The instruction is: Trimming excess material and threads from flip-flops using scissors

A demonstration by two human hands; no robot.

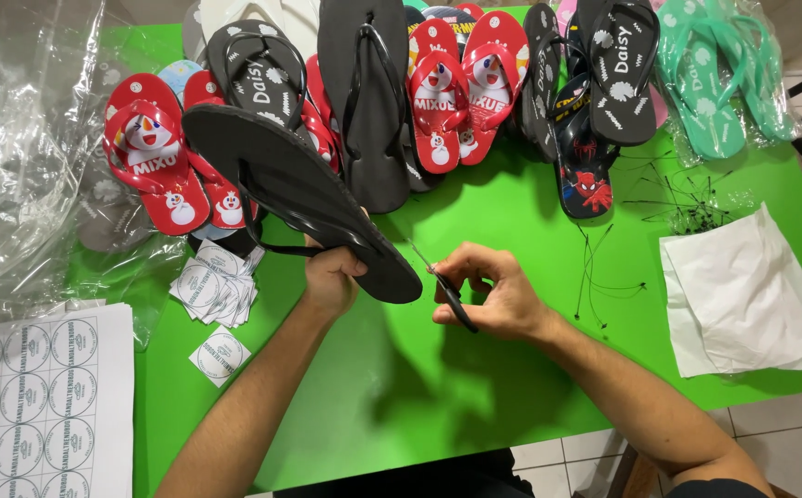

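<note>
- Your green table [475, 387] fills the view, with rows of flip-flops along its far edge: red printed pairs, black ones and a mint-green pair in clear wrap [724, 74] at the far right
- Crumpled clear plastic sheeting [23, 157] covers the left end of the table, and a white sheet of round labels [36, 406] lies at the near left corner
- A stack of white paper [742, 295] sits at the right edge, with a tangle of thin black ties [687, 207] just beyond it
- Your left forearm comes up from the bottom edge at a slant, wrist bent back, and your left hand [332, 281] is clenched on the straps of a black flip-flop [299, 189], holding it off the table, sole up, with its near end pointing at your other hand
- A small pile of cut round stickers [216, 286] lies just left of that hand
- Your right forearm enters from the lower right corner; your right hand [488, 295] is curled, thumb and fingers gripping a pair of small scissors [442, 286], whose tips point up-left, just beside the near end of the held flip-flop; whether they touch it, you cannot tell
</note>
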